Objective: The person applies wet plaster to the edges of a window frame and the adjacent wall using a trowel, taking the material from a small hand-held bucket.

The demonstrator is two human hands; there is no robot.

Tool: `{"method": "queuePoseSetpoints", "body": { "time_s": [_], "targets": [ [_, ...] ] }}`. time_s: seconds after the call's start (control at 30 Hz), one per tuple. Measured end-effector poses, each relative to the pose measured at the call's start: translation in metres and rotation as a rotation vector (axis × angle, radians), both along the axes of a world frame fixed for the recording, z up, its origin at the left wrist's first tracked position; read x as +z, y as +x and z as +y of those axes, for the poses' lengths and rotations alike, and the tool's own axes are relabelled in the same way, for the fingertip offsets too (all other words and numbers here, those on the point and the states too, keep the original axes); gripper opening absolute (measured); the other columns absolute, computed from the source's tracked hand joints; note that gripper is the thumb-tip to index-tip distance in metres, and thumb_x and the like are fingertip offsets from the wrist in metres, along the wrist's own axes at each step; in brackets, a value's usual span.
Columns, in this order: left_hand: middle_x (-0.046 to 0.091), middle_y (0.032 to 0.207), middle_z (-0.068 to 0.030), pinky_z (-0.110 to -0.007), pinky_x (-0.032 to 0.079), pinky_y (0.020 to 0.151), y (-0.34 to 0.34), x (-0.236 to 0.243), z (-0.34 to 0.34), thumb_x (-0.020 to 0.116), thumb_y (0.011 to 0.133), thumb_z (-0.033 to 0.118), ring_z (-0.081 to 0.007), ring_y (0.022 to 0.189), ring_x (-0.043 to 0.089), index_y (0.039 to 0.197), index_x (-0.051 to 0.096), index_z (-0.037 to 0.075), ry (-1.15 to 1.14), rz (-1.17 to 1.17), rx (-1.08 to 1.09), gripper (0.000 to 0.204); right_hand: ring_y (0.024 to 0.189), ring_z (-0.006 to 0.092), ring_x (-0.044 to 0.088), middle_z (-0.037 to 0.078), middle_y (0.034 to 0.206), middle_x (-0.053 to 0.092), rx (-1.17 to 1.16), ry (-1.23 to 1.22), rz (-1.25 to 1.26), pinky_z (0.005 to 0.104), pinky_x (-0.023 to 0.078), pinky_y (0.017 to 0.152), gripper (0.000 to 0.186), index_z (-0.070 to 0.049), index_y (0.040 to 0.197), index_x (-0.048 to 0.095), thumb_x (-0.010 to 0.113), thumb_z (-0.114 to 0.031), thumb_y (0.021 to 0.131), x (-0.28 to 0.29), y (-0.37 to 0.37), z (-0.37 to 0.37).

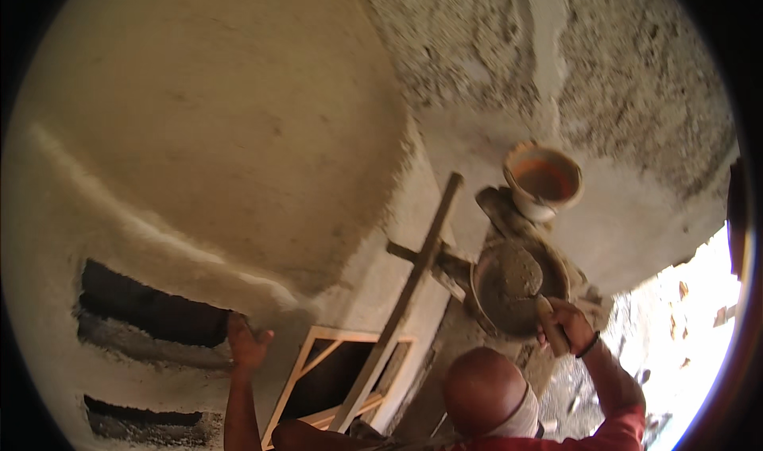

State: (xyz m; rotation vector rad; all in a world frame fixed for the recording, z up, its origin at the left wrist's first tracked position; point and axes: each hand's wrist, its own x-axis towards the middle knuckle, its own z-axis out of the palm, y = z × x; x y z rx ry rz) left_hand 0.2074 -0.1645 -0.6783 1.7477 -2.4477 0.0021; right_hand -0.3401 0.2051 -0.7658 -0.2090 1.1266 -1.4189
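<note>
Wearer's own hands: out of view, finger state indeterminable. Co-worker's right hand (pixel 569 324) clamps the trowel (pixel 554 329), long axis slanting up-left from fist over the round pan (pixel 486 304). Co-worker's left hand (pixel 248 346), thumb apart, is at the wall recess (pixel 151 304), well off.

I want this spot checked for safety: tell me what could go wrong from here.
The trowel in a co-worker's hand reaches into the round pan; grey mix could drop past the rim on a quick swing.

The bucket sits close by the pan, so a bump might tip it.

The long wooden bar slants across the wooden frame in this view; if loose, it may get knocked.
</note>
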Motion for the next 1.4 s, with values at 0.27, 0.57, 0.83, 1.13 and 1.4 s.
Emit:
{"method": "queuePoseSetpoints", "body": {
  "time_s": [0.27,0.57,0.83,1.13,1.4],
  "targets": [
    [0.031,0.145,-0.0322,-0.045,0.018,0.117,0.013,-0.011,0.008,0.081,0.068,0.038,-0.0431,0.139,0.026,0.141,0.026,-0.013,-0.068,-0.030,0.110,0.104,0.058,0.0153,0.057,0.012,0.085,0.060,-0.513,-0.370,-0.269,0.0278,0.051,0.048,0.030,-0.002,0.113,0.048,0.048,-0.022,0.090,0.047,-0.024,-0.116],
    [0.030,0.146,-0.0319,-0.046,0.019,0.116,0.005,-0.017,-0.005,0.081,0.068,0.040,-0.0424,0.139,0.025,0.140,0.027,-0.014,-0.059,-0.044,0.120,0.104,0.071,0.0192,0.055,0.010,0.085,0.054,-1.076,-0.904,0.182,0.0324,0.049,0.057,0.025,0.000,0.111,0.046,0.047,-0.013,0.090,0.178,-0.147,-0.189],
    [0.030,0.147,-0.0307,-0.048,0.020,0.115,0.004,-0.008,0.006,0.082,0.066,0.039,-0.0436,0.138,0.026,0.141,0.028,-0.011,-0.058,-0.060,0.199,0.105,0.063,0.0204,0.058,0.013,0.085,0.056,-1.408,-0.973,0.609,0.0313,0.050,0.050,0.058,-0.005,0.137,0.034,0.056,-0.003,0.083,0.275,-0.192,-0.248],
    [0.030,0.145,-0.0318,-0.049,0.023,0.113,0.000,-0.019,-0.005,0.081,0.067,0.038,-0.0442,0.136,0.028,0.139,0.031,-0.012,-0.103,-0.020,0.097,0.101,0.097,0.0450,0.060,0.028,0.103,0.063,-0.132,-0.065,1.955,0.0507,0.048,0.085,0.046,0.001,0.129,0.048,0.052,-0.018,0.088,0.203,-0.200,-0.488],
    [0.031,0.145,-0.0321,-0.052,0.023,0.112,0.024,-0.017,0.001,0.079,0.070,0.038,-0.0459,0.135,0.028,0.140,0.032,-0.009,-0.090,-0.007,0.065,0.097,0.072,0.0247,0.064,0.010,0.086,0.064,0.138,-0.258,1.267,0.0386,0.053,0.063,0.046,-0.007,0.130,0.049,0.061,-0.017,0.087,0.091,-0.168,-0.243]
  ]
}}
